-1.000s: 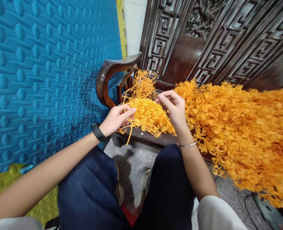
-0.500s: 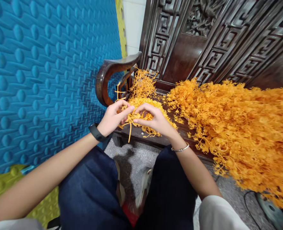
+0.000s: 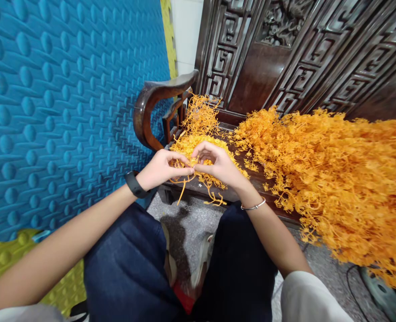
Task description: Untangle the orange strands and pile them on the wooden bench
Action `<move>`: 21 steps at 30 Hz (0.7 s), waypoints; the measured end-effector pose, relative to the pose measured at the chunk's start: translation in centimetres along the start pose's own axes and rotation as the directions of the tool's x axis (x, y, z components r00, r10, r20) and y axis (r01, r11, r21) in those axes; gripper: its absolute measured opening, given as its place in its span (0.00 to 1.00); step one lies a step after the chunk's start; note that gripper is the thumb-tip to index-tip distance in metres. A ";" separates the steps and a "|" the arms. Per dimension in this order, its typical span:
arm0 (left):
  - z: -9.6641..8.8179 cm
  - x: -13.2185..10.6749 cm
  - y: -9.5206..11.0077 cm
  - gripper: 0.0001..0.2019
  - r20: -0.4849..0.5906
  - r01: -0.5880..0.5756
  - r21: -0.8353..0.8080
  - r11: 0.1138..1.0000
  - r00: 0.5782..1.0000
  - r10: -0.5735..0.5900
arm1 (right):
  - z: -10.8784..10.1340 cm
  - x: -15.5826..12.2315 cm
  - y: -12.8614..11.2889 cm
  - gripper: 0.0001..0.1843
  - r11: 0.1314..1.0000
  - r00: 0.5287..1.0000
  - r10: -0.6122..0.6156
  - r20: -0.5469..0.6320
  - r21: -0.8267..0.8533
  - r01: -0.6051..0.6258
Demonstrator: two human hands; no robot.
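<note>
My left hand (image 3: 160, 169) and my right hand (image 3: 219, 165) meet fingertip to fingertip over the front edge of a dark wooden bench seat (image 3: 251, 179). Both pinch a small bunch of thin orange strands (image 3: 198, 179), with some ends hanging below the seat edge. Just behind my hands lies a small heap of the same orange strands (image 3: 193, 143). A very large pile of orange strands (image 3: 335, 174) covers the bench to the right. A black band sits on my left wrist, a thin bracelet on my right.
A carved dark wooden backrest (image 3: 285, 58) rises behind the bench, with a curved armrest (image 3: 151, 107) at its left end. A blue embossed foam wall (image 3: 60, 98) stands on the left. My knees in dark trousers (image 3: 130, 264) are below, over grey speckled floor (image 3: 187, 223).
My right hand came down and left from the heap to meet my left hand. Both now pinch the same bunch close together, and more strands dangle below the seat edge.
</note>
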State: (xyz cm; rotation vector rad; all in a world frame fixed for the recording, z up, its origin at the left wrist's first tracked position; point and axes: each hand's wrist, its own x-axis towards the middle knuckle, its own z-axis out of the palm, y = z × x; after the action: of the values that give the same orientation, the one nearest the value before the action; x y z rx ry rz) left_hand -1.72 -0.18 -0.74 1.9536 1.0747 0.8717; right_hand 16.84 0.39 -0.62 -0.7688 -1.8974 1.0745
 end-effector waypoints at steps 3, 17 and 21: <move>0.0 -0.1 0.1 0.12 0.022 0.010 0.006 1.000 1.000 -0.010 | -0.4 -0.2 -0.1 0.11 1.000 0.997 0.003 0.079 0.012 -0.004; 0.0 -0.1 0.2 0.11 -0.025 0.030 -0.054 0.998 0.999 -0.031 | 0.5 -0.2 -0.4 0.15 0.988 0.997 0.066 0.040 0.138 -0.071; 0.1 0.0 0.2 0.09 -0.037 0.024 -0.055 0.998 0.999 -0.026 | 0.5 -0.2 -0.5 0.16 0.988 0.996 0.085 0.022 0.126 -0.087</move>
State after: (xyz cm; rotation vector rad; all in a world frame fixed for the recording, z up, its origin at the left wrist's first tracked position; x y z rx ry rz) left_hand -1.58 -0.32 -0.58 1.8816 1.0835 0.9182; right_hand 16.48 -0.21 -0.44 -0.7769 -1.8039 1.2455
